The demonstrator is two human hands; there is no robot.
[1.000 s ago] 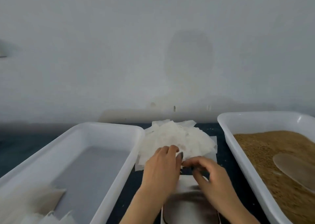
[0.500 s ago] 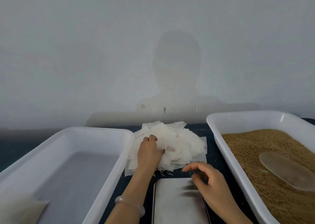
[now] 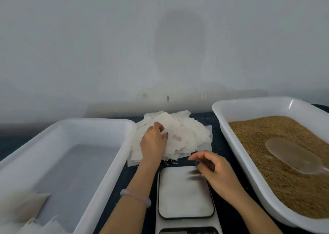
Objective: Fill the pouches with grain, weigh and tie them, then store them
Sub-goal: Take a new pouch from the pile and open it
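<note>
Left grip [image 3: 153, 144] pinching pouches [image 3: 187, 132] | right grip [image 3: 215, 171] apart, over scale [image 3: 185, 198] | dark tabletop [image 3: 218, 148] | grey wall [image 3: 89, 46]

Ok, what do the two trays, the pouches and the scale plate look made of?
Left tray and right tray: likely glossy white plastic, smooth, with a glint on the right rim. Pouches: thin matte white fabric or filter paper, slightly see-through, loose threads at edges. Scale plate: probably brushed metal; it shows dim reflections.
</note>
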